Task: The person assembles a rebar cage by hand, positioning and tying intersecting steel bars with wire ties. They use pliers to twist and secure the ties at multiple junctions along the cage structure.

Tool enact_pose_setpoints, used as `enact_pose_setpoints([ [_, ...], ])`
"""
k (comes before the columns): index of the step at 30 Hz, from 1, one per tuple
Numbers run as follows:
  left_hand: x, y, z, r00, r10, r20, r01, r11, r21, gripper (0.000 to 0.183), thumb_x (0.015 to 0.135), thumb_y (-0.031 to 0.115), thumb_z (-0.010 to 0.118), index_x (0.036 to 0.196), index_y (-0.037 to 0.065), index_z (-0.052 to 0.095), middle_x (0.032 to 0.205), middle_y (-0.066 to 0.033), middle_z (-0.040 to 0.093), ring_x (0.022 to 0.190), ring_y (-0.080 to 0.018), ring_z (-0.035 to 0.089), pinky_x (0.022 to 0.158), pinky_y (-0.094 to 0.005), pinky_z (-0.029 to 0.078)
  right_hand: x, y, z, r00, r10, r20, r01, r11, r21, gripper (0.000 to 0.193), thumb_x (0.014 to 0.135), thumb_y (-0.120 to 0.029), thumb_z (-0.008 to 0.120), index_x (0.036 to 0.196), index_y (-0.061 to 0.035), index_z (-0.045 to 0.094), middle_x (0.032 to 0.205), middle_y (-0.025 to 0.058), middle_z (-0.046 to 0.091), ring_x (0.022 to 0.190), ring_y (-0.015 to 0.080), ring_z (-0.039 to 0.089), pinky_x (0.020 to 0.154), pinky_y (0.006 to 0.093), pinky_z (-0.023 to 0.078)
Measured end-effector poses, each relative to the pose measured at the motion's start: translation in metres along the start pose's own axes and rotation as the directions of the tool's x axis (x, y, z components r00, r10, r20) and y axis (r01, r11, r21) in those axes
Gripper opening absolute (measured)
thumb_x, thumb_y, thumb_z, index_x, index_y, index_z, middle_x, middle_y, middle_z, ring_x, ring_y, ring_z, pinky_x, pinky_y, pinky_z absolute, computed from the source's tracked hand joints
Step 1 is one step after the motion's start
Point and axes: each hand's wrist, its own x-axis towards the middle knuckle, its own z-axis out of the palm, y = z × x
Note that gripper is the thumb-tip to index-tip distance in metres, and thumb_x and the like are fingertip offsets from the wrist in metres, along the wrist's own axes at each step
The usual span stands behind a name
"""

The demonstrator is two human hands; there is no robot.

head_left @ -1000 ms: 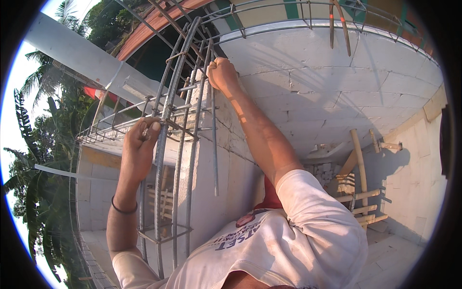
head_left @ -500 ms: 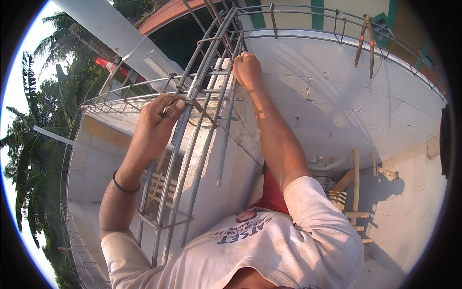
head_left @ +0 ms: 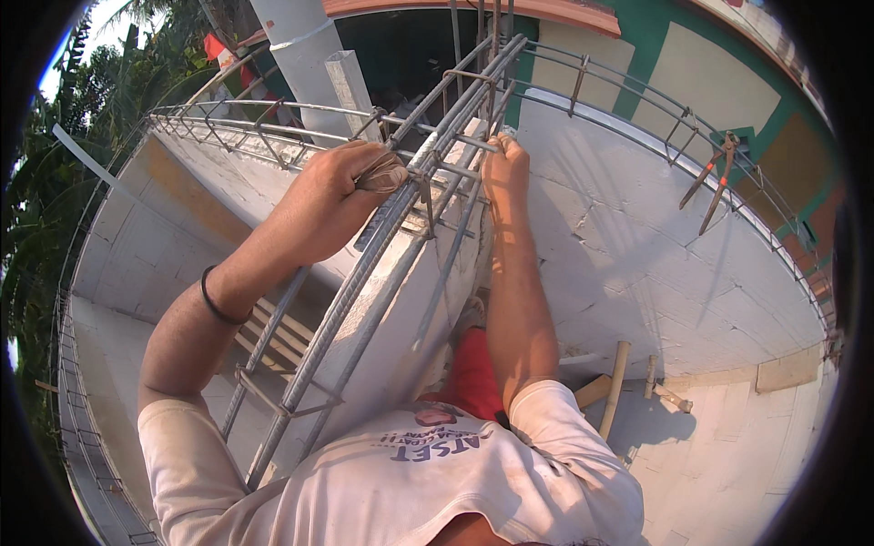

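A long cage of steel rebar runs from near my body to a corner where it crosses another cage. My left hand is closed on a small bundle of thin tie wire, resting against the cage's left bars near the crossing. On the cage's right side my right hand is closed, its fingertips against a bar by the junction; what they pinch is hidden. A pair of pincers with orange marks on its handles hangs from the rebar along the right wall.
White block walls meet beneath the cages. Upright bars rise at the corner, near a pale column. Down at the right, wooden poles stand by the wall. A red-and-white cloth hangs at far left.
The view has shifted, so the crossing and pincers appear farther right. My left hand has turned, showing its back and the wire bundle. My right hand stays closed beside the bars.
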Motion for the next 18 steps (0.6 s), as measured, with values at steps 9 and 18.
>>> enact_pose_setpoints([
  [9,-0.001,-0.007,0.001,0.999,0.042,-0.018,-0.042,0.999,0.024,0.029,0.099,0.023,0.062,0.109,-0.004,0.067,0.096,-0.0171,0.067,0.086,-0.0247,0.065,0.077,-0.0392,0.051,0.008,0.011,-0.001,0.995,0.045,0.084,-0.050,0.997,0.057,0.040,0.096,-0.015,0.051,0.122,0.0139,0.060,0.104,0.0289,0.069,0.099,0.0311,0.068,0.089,0.0372,0.048],
  [18,0.000,-0.002,-0.001,1.000,0.021,-0.001,-0.021,1.000,0.011,0.027,0.099,0.020,0.061,0.108,-0.004,0.067,0.094,-0.0171,0.065,0.086,-0.0249,0.065,0.076,-0.0393,0.050,0.011,0.020,0.004,0.998,-0.062,-0.028,0.065,0.992,0.105,0.024,0.096,-0.012,0.051,0.089,0.0084,0.062,0.071,0.0071,0.056,0.067,0.0149,0.051,0.063,0.0327,0.043],
])
